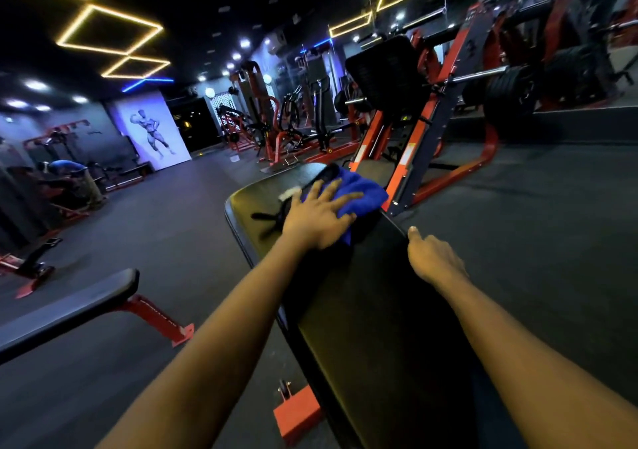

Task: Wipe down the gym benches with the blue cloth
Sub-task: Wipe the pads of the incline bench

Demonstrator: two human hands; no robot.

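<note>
A black padded gym bench point(362, 296) runs from the bottom centre up to the middle of the view. A blue cloth point(362, 191) lies on the bench's upper pad. My left hand point(319, 213) presses flat on the cloth with its fingers spread. My right hand point(433, 258) rests at the bench's right edge; its thumb points forward and its fingers curl over the edge, out of sight. A black strap and a small white item point(288, 193) lie on the pad just left of the cloth.
A second black bench point(69, 307) on a red frame stands at lower left. A red leg-press machine point(424, 113) with black weight plates point(507, 98) rises behind the bench. More red machines point(276, 127) line the far wall. A person point(67, 169) bends over at far left. Dark floor point(535, 213) surrounds the bench.
</note>
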